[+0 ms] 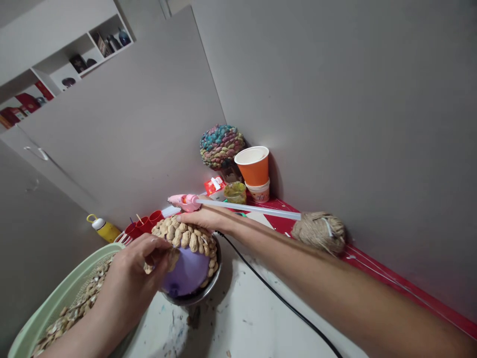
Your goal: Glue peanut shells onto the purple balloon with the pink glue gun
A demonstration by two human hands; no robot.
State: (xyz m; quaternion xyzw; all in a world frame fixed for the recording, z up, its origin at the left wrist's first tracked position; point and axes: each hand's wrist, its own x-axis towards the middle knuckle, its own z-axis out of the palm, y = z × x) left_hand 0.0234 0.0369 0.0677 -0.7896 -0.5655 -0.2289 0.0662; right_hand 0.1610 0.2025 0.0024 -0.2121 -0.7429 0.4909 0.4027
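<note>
A purple balloon (191,271) sits in a metal bowl (215,286), its upper part covered in rows of peanut shells (182,234). My right hand (206,216) is closed around a pink hot glue gun (182,200) just above the far side of the balloon. From the gun's back a long translucent glue stick (249,207) sticks out to the right. My left hand (134,271) pinches a peanut shell (173,258) close against the balloon's left side; the fingers partly hide it.
To the left stands a green basket (55,301) of peanut shells. Behind are red cups (143,224), a yellow bottle (106,229), an orange paper cup (255,169) and a colourful shell-covered ball (221,145). A twine ball (320,232) lies right; a black cord (268,288) crosses the white table.
</note>
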